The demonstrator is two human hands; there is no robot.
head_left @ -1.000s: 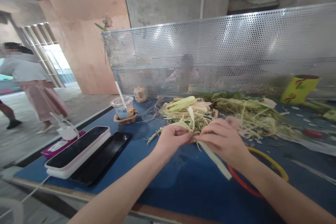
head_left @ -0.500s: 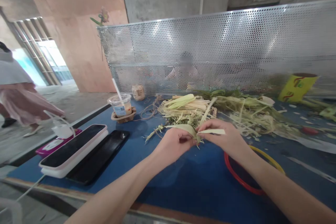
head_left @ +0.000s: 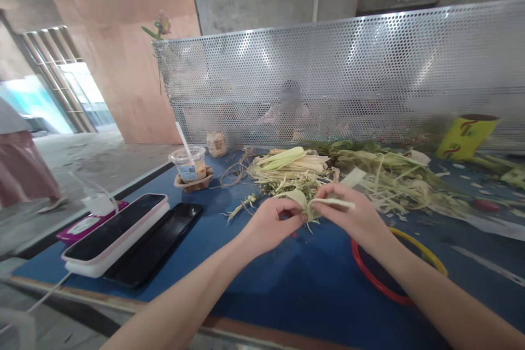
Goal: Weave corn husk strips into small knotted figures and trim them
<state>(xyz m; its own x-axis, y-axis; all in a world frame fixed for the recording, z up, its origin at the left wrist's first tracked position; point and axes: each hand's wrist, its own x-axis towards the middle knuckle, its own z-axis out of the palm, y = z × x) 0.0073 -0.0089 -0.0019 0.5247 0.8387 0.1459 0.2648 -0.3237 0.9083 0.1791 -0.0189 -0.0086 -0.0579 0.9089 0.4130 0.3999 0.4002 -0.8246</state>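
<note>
My left hand (head_left: pixel 270 224) and my right hand (head_left: pixel 353 216) meet above the blue table (head_left: pixel 262 284), both closed on a folded pale green leaf strip (head_left: pixel 314 203). The left fingers pinch the folded part at its left end. The right fingers grip the strip where it bends, with its flat end sticking out to the right. Just behind the hands lies a heap of green and pale corn husks and leaves (head_left: pixel 348 172).
A phone on a white power bank (head_left: pixel 117 229) and a second black phone (head_left: pixel 158 251) lie at the left. A plastic cup with a straw (head_left: pixel 188 164) stands behind them. A red and yellow ring (head_left: pixel 394 262) lies under my right forearm. Perforated metal screen (head_left: pixel 328 76) behind; a person sits beyond it.
The long strip that hung down from my right hand has been folded up and now lies level between both hands. A person walking at the left has nearly left the view.
</note>
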